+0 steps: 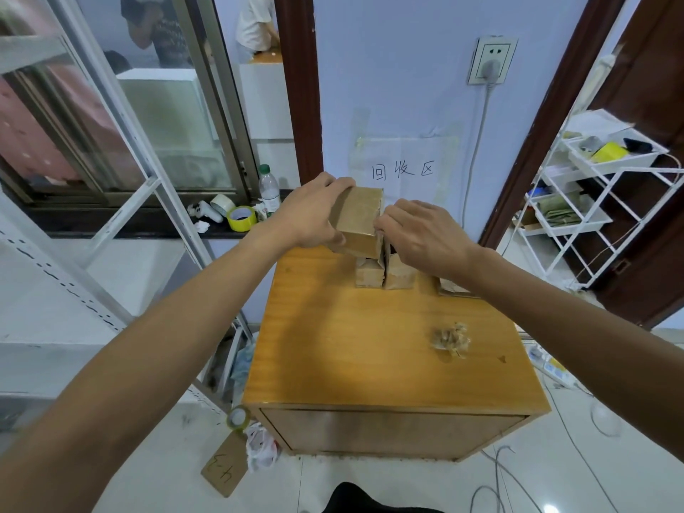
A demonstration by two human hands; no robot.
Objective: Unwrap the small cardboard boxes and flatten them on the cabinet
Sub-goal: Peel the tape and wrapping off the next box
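My left hand [311, 212] grips the taped box [361, 224] above the cabinet's [351, 346] far edge; my right hand [422, 238] pinches its right side, fingers curled; two more boxes [370, 276] stand on the cabinet underneath.

Taped brown box [361, 220] raised – two boxes [369, 274] on the cabinet [351, 346] beneath.

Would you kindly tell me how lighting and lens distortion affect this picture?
Head view: the wide lens bows the door frame; soft glare sits on the cabinet top; the box between the left hand and right hand looks sharp.
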